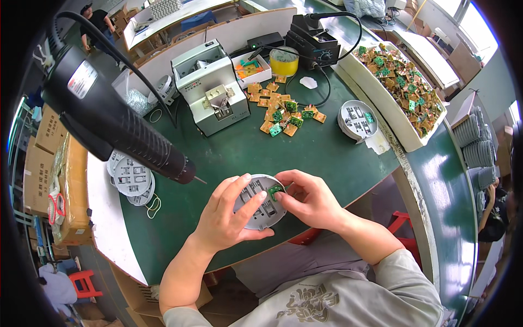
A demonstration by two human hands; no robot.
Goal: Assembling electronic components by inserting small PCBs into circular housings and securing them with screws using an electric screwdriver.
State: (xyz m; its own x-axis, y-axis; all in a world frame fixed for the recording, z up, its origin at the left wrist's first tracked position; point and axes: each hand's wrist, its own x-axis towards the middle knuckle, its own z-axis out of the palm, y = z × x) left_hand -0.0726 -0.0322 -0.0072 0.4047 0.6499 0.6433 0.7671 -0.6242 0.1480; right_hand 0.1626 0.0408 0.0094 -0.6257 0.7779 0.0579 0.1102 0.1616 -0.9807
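Observation:
My left hand (pixel 224 215) grips a round grey plastic housing (pixel 268 216) from its left side, thumb lying across the open face. Slots and small raised frames show inside the housing. At its right side, my right hand (pixel 313 203) pinches a small green circuit board (pixel 275 192) between thumb and fingers. The board rests on or just over the housing's inner right part; which of the two I cannot tell. Left of the hands hangs a black electric screwdriver (pixel 131 133), its bit pointing toward the housing but apart from it.
Stacked grey housings stand left (pixel 132 177) and right (pixel 357 121). Loose circuit boards (pixel 280 111) lie beyond my hands, beside a grey boxy machine (pixel 220 117). A white tray (pixel 418 141) heaped with boards sits right. A black control box (pixel 313 41) stands behind. People (pixel 97 24) are farther off.

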